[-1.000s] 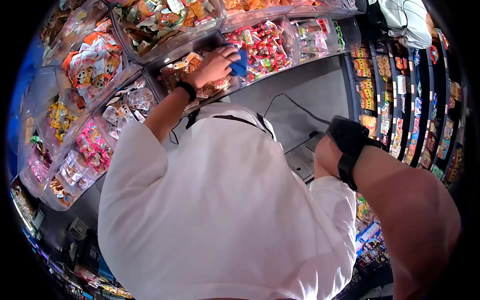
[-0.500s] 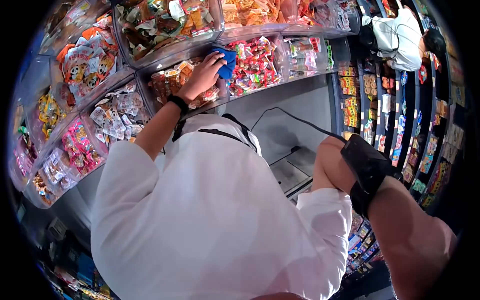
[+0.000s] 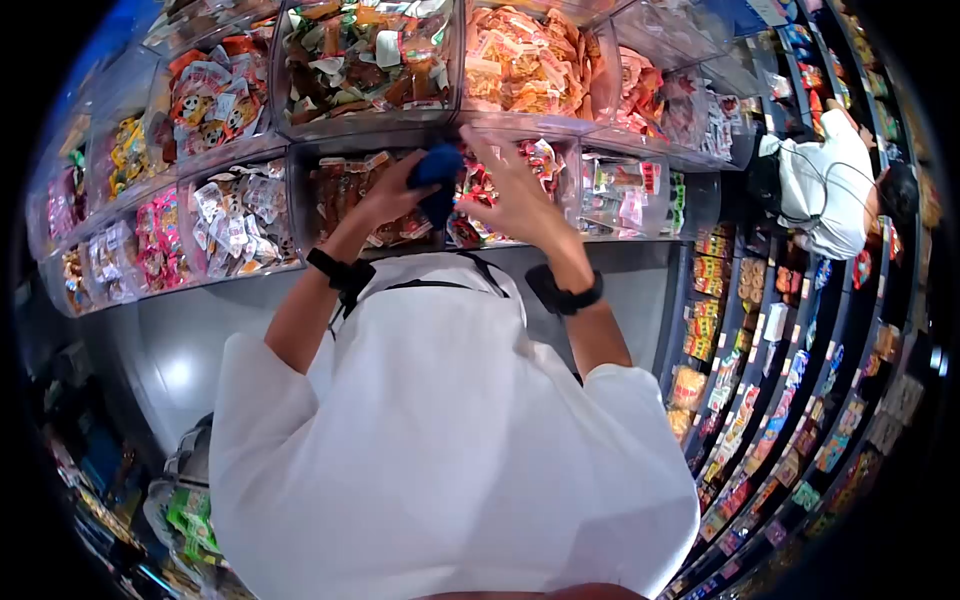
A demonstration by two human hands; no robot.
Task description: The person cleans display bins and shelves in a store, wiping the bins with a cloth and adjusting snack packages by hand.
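A crumpled blue cloth (image 3: 437,178) is gripped in my left hand (image 3: 393,196), above the divider between two clear bins of the front row. Behind that hand is the bin of brown packaged snacks (image 3: 340,195). My right hand (image 3: 522,203) is raised over the bin of red wrapped snacks (image 3: 545,160), with its fingers apart and nothing in them. A gap shows between the right hand and the cloth. Both wrists carry black bands.
Higher bins hold orange snack packs (image 3: 530,65) and dark brown packs (image 3: 365,60). White packs (image 3: 240,220) fill a bin at left. Shelves of snacks (image 3: 760,400) run along the right, where another person in a white top (image 3: 825,185) is bent over.
My right hand has come up from beside my knee to the bins. My left hand still holds the cloth, now lifted and bunched. The view has turned, and my knee has left it.
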